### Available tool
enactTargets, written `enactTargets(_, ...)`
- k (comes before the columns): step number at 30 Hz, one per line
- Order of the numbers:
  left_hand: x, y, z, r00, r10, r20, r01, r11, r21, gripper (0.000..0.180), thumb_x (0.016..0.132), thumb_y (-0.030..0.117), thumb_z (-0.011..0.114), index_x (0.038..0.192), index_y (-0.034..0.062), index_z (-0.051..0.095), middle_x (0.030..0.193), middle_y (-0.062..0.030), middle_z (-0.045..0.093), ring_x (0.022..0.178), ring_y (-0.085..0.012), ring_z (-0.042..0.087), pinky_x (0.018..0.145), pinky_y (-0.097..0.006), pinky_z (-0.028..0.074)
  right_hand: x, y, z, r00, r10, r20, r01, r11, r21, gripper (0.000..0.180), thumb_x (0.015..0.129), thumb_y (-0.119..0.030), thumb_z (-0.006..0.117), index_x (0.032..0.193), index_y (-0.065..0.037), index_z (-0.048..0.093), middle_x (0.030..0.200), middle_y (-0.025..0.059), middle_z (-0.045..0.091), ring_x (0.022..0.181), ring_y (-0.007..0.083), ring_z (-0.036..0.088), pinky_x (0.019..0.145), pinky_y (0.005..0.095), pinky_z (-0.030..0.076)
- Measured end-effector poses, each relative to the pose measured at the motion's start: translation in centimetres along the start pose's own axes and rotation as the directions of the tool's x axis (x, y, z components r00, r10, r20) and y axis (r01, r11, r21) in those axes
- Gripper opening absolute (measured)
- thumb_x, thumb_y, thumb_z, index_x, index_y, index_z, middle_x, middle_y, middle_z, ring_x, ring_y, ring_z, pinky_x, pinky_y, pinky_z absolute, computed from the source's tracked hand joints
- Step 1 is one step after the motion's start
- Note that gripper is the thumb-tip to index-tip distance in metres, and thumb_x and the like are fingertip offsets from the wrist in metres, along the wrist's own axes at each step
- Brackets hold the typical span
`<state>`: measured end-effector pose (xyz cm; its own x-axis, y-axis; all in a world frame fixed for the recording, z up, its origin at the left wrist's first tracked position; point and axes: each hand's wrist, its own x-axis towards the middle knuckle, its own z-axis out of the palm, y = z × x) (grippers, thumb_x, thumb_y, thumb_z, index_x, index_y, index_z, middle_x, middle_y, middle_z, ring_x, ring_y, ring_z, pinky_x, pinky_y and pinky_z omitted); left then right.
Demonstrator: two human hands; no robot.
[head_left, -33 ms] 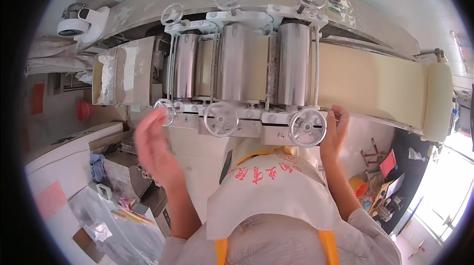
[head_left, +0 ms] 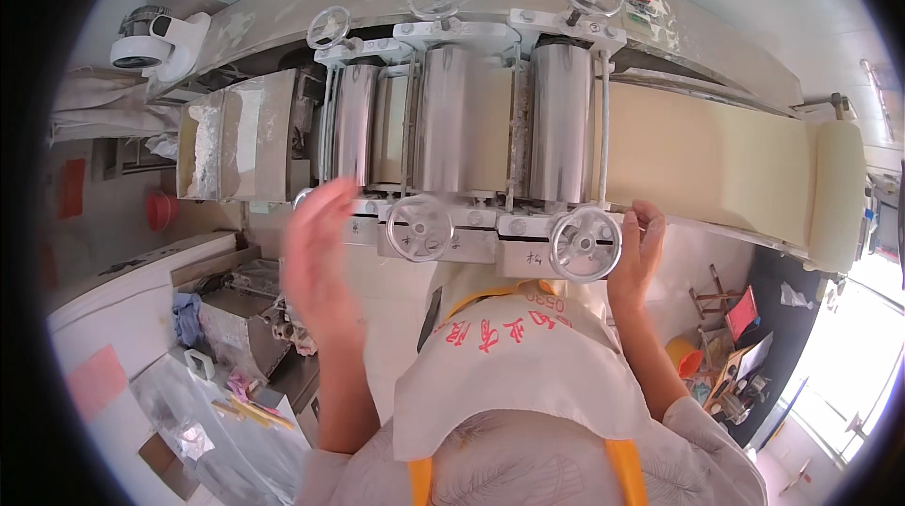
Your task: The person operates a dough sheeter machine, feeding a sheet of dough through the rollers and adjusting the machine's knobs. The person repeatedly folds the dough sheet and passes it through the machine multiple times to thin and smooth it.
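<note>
A dough-sheeting machine with three shiny steel rollers (head_left: 445, 120) stands before me, and pale dough sheet (head_left: 707, 143) runs off to its right. My left hand (head_left: 325, 247), smeared by motion, is raised at the near side of the left roller (head_left: 355, 124) with its fingers stretched out. It hides most of the small near-left handwheel; whether it touches the wheel is unclear. Beside the near-right handwheel (head_left: 585, 243), my right hand (head_left: 639, 247) rests at the machine's edge, fingers loosely bent and no object visible in them. The middle handwheel (head_left: 419, 228) is untouched.
White flour or dough crumbs lie in the trough (head_left: 203, 153) on the left. Dough is wound into a thick roll (head_left: 837, 195) at the far right end. Three more handwheels line the machine's far side. A floury metal bin (head_left: 231, 332) stands lower left.
My left hand has moved right and slightly upward, from the near-left handwheel's rim to the front of the left roller, and now covers the wheel. My right hand is nearly still.
</note>
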<state>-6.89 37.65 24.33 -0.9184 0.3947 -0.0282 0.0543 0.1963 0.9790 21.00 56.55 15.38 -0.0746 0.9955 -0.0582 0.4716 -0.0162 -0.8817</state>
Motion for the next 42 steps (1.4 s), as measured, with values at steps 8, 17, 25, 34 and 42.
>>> enactTargets(8,9.4,-2.4,18.1,0.538,-0.632,0.558,0.563,0.762,0.319,0.084,0.104,0.063,0.047,0.155,-0.0043,0.038,0.157,-0.0211,0.042,0.142,-0.0335,0.048,0.120,-0.045,0.037,0.2,-0.4,0.7,0.996,-0.081,0.038,0.077,0.993,0.090,0.020,0.103,-0.006,0.052,0.120,0.004,0.057,0.106,0.0119,0.060,0.091,0.0192,0.054,0.086,0.0339,0.047)
enactTargets(17,8.0,-5.0,22.4,0.434,-0.672,0.599,0.633,0.701,0.327,0.077,0.109,0.064,0.028,0.155,0.0048,0.043,0.152,-0.0107,0.053,0.141,-0.0234,0.045,0.119,-0.042,0.032,0.6,0.1,0.2,0.993,-0.069,0.098,0.053,0.987,0.153,0.019,0.104,-0.005,0.051,0.121,0.001,0.057,0.111,0.0082,0.058,0.099,0.0166,0.053,0.092,0.0311,0.045)
enactTargets(25,9.1,-7.2,25.0,0.661,-0.620,0.421,0.373,0.760,0.532,0.075,0.109,0.060,0.022,0.156,0.0045,0.039,0.160,-0.0259,0.040,0.147,-0.0404,0.041,0.119,-0.045,0.032,0.9,0.2,0.0,0.988,-0.060,0.141,0.034,0.984,0.176,0.019,0.105,-0.005,0.049,0.120,0.002,0.057,0.111,0.0087,0.058,0.099,0.0171,0.053,0.093,0.0311,0.045)
enactTargets(34,13.3,-10.5,25.4,0.676,-0.509,0.533,0.324,0.855,0.405,0.100,0.102,0.077,0.029,0.162,-0.0032,0.023,0.170,-0.0228,0.024,0.158,-0.0345,0.020,0.126,-0.049,0.017,0.8,0.3,0.4,0.991,-0.052,0.127,0.024,0.978,0.210,0.016,0.103,-0.002,0.050,0.115,0.003,0.059,0.104,0.0118,0.058,0.092,0.0211,0.055,0.087,0.0338,0.046)
enactTargets(42,8.8,-3.1,24.9,0.541,-0.714,0.444,0.571,0.699,0.430,0.090,0.105,0.071,0.029,0.164,0.0027,0.024,0.170,-0.0192,0.024,0.157,-0.0345,0.020,0.125,-0.053,0.018,0.7,0.8,0.1,0.988,-0.035,0.150,0.007,0.983,0.182,0.019,0.108,-0.009,0.049,0.121,0.002,0.057,0.112,0.0075,0.059,0.097,0.0139,0.053,0.089,0.0274,0.044)
